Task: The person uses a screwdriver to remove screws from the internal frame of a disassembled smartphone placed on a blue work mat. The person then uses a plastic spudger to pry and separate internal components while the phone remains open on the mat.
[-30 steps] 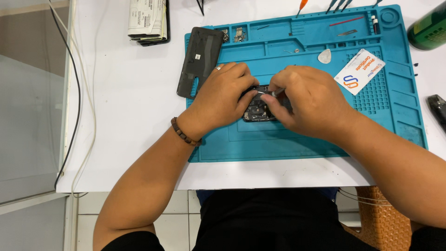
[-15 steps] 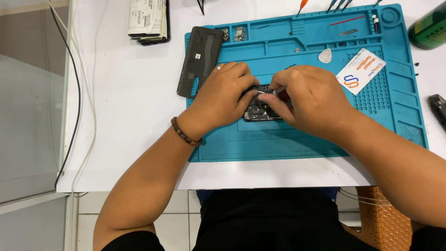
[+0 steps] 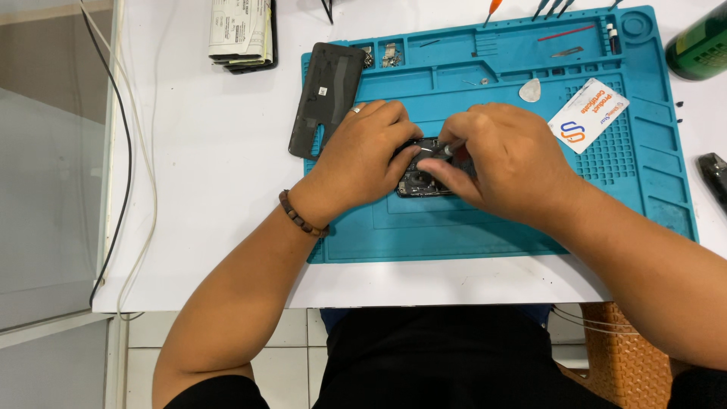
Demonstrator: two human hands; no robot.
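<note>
Almost nothing shifts since half second ago: our hands stay put, so fine work continues. Left hand [image 3: 363,155] presses down on opened phone [image 3: 424,178] at mat [image 3: 485,227] centre. Right hand [image 3: 507,163] pinches thin tool [image 3: 447,149] closed, tip on phone. White card [image 3: 589,115], orange-blue mark, at 2 o'clock; dark back cover [image 3: 327,98] at 10; paper-labelled black packet [image 3: 242,34] at 11.

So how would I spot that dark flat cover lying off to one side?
Start at the big teal work mat on the white table. At its upper-left corner lies the dark phone back cover, half off the mat, beside the left hand. It's the only long black slab there.
</note>
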